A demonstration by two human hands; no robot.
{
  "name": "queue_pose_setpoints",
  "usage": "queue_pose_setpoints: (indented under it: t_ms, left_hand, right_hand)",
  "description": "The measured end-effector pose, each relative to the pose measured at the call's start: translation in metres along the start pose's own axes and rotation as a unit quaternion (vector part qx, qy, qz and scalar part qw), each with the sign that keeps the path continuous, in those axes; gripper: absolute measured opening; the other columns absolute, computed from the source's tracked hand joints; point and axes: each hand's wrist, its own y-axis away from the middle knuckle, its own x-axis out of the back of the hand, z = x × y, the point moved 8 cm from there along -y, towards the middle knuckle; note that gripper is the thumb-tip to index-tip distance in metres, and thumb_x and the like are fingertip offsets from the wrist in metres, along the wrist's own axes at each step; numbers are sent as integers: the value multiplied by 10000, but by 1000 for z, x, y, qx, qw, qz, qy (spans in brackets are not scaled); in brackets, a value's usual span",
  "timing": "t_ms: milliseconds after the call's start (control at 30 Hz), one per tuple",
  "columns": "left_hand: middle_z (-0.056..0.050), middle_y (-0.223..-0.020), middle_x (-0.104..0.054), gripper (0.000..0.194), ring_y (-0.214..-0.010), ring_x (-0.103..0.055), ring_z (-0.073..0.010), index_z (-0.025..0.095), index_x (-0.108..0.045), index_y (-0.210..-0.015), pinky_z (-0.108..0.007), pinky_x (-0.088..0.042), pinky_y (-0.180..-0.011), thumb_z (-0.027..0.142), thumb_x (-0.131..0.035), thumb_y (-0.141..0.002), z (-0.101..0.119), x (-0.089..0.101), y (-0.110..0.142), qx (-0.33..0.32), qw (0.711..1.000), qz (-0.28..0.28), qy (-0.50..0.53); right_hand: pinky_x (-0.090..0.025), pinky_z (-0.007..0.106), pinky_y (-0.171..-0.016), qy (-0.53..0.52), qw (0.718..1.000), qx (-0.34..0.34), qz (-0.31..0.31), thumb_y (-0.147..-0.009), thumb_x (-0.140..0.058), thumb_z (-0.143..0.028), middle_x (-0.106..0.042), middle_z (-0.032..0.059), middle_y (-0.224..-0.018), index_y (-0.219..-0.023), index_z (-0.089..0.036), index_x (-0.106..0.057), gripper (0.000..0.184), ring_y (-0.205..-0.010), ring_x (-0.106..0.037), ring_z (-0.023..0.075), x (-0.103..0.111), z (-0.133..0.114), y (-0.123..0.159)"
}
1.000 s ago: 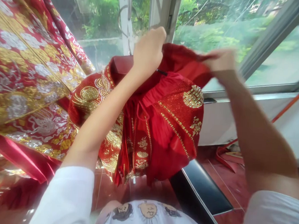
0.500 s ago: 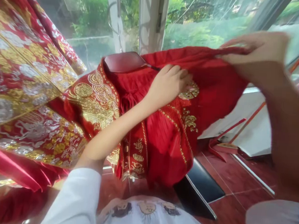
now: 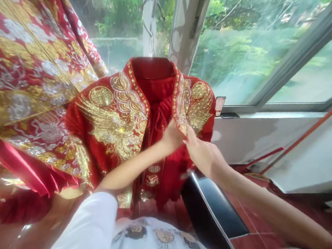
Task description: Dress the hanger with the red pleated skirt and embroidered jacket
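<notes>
A red jacket [image 3: 117, 132] with gold and silver embroidery hangs on a hanger [image 3: 152, 38] in front of the window. Both its shoulders lie over the hanger, and the front is parted down the middle. Inside the opening shows a red pleated garment [image 3: 176, 170]. My left hand [image 3: 173, 138] is closed on the jacket's right-hand front edge, its fingertips partly behind the cloth. Close beside it, my right hand [image 3: 202, 150] pinches the same embroidered edge from the right.
More red cloth with gold and silver patterns [image 3: 30, 73] hangs at the left. A black panel-like object [image 3: 208, 214] stands on the red tiled floor. A phone-like dark object [image 3: 230, 115] lies on the sill, and a red pole [image 3: 304, 134] leans at the right.
The jacket's right side, earlier pulled out and folded back by my right hand, now drapes over the hanger with its embroidery outward. Both hands have come together at its front edge.
</notes>
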Motion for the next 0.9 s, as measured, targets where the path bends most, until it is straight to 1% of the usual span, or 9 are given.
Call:
queue_pose_setpoints:
  t_ms: [67, 167, 267, 333, 367, 467, 533, 767, 900]
  left_hand:
    - [-20, -705, -664, 189, -611, -603, -155, 199, -670, -660, -241, -555, -700, 146, -576, -816, 1, 11, 38, -20, 990, -139, -2]
    - [29, -753, -697, 93, -623, -628, -140, 232, -713, -830, -219, -532, -635, 212, -624, -849, 9, 63, 76, -80, 953, -290, 41]
    - [3, -1036, -692, 217, -918, -636, -144, 221, -657, -1068, -261, -487, -873, 293, -483, -960, 9, 171, 50, -101, 994, -32, -34]
    - [-62, -1145, -629, 299, -1071, -544, -205, 143, -599, -1164, -363, -382, -1015, 328, -505, -949, -2, 226, 30, -57, 969, 137, -198]
    - [-75, -1117, -613, 348, -1061, -513, -214, 103, -579, -1168, -392, -357, -1023, 361, -520, -941, -13, 237, 18, -17, 958, 142, -248]
    - [26, -714, -464, 380, -726, -405, -77, 63, -564, -836, -292, -400, -866, 398, -446, -971, -55, 228, -7, 88, 972, -10, -218]
    - [61, -608, -269, 435, -611, -252, -28, 105, -438, -629, -201, -345, -732, 339, -391, -993, -67, 218, -10, 99, 982, -54, -151]
    - [30, -607, -157, 494, -610, -154, -65, 210, -199, -552, -207, -235, -587, 244, -418, -993, -67, 234, -16, 84, 987, 136, -29]
    - [45, -581, -227, 480, -661, -193, -60, 189, -329, -579, -196, -343, -693, 437, -393, -985, -89, 235, -13, 77, 996, 50, -21]
  right_hand:
    - [-423, 273, -517, -53, 997, 56, -24, -904, -519, -320, -703, 83, -724, -1338, -131, -540, 473, -586, -659, 216, 2, 1, -11]
    - [-478, 269, -598, -155, 969, 113, 158, -901, -529, -439, -705, 56, -767, -1185, -177, -655, 406, -618, -636, 162, 63, 18, -32]
    - [-481, 271, -828, -193, 923, 131, 308, -876, -595, -403, -702, 72, -998, -1193, -151, -648, 408, -857, -635, 145, 120, 37, -67]
    - [-409, 261, -967, -233, 923, 183, 246, -866, -631, -342, -619, 84, -1232, -1268, -131, -588, 456, -1058, -572, 136, 127, 32, -104]
    - [-394, 240, -961, -254, 925, 207, 192, -881, -616, -328, -594, 81, -1262, -1282, -113, -563, 459, -1043, -554, 112, 124, 26, -121]
    - [-361, 152, -717, -299, 929, 202, 87, -941, -494, -347, -617, -13, -868, -1025, -34, -611, 345, -678, -431, 6, 112, 15, -149]
    - [-261, 146, -589, -321, 931, 153, 88, -953, -431, -364, -403, -77, -599, -715, -64, -522, 394, -557, -269, -13, 111, 16, -152]
    - [-127, 190, -478, -417, 900, 11, 130, -982, -421, -352, -171, -84, -503, -609, -192, -204, 460, -466, -154, -6, 133, 24, -135]
    - [-169, 171, -489, -382, 919, 56, 82, -959, -420, -392, -250, -93, -514, -622, -148, -336, 424, -466, -229, -23, 131, 36, -137]
